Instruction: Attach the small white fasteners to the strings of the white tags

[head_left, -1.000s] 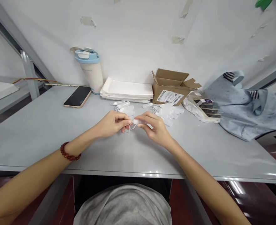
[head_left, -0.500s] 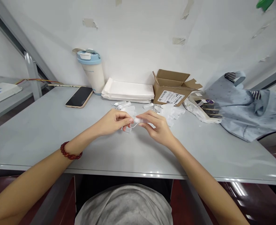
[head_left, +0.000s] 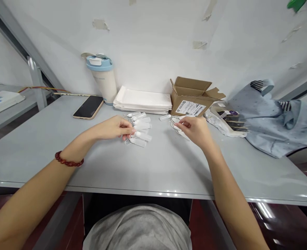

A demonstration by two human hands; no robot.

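A group of small translucent white tubes with thin looped cords (head_left: pixel 140 141) lies fanned out on the grey table, left of the middle. My left hand (head_left: pixel 118 127) is at their corded ends, thumb and fingers pinched on one small tube (head_left: pixel 143 135). Over a second pile of such tubes and white cords (head_left: pixel 175 121) to the right, my right hand (head_left: pixel 194 129) has its fingertips pressed together. It covers much of that pile, and what it pinches is hidden. A single tube (head_left: pixel 165 117) lies just left of the right pile.
Behind the tubes lie a stack of white envelopes (head_left: pixel 144 99) and an open cardboard box (head_left: pixel 191 100). A phone (head_left: pixel 88 107) and a blue-lidded cup (head_left: pixel 102 80) stand at the left. A plastic-wrapped tray (head_left: pixel 228 121) and blue cloth (head_left: pixel 278 118) lie at the right.
My hands were together over the middle with a tube between them. They have parted: the left moved left with a tube to the left group, the right moved right to the other pile.
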